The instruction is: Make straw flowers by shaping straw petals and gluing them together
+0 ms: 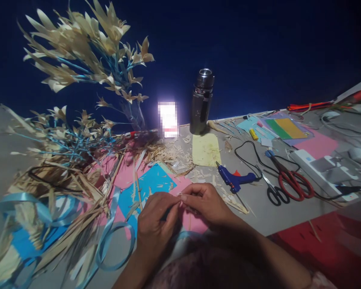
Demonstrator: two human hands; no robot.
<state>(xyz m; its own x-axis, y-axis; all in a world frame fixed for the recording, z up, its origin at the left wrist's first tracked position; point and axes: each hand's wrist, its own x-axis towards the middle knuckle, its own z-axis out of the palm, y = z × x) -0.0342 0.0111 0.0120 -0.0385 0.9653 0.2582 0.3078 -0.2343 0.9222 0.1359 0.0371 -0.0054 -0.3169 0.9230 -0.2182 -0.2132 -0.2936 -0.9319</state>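
My left hand [160,214] and my right hand [205,204] meet fingertip to fingertip low in the middle of the view. Both are closed in a pinch, and whatever lies between the fingers is too small to name. Beneath them spread pink paper [191,220] and a blue sheet [152,182] scattered with pale dry scraps. A light blue ribbon [116,245] curls beside my left wrist. Just beyond my right hand rests a blue glue gun [236,178], its nozzle toward a yellow pad [207,149].
Tall dried-husk flowers [87,52] stand at the back left above loose husks [75,224]. A dark bottle [202,102] stands behind the pad. Right of the glue gun are black-handled scissors [276,194], red-handled scissors [297,184], a white power strip [321,172] and cables.
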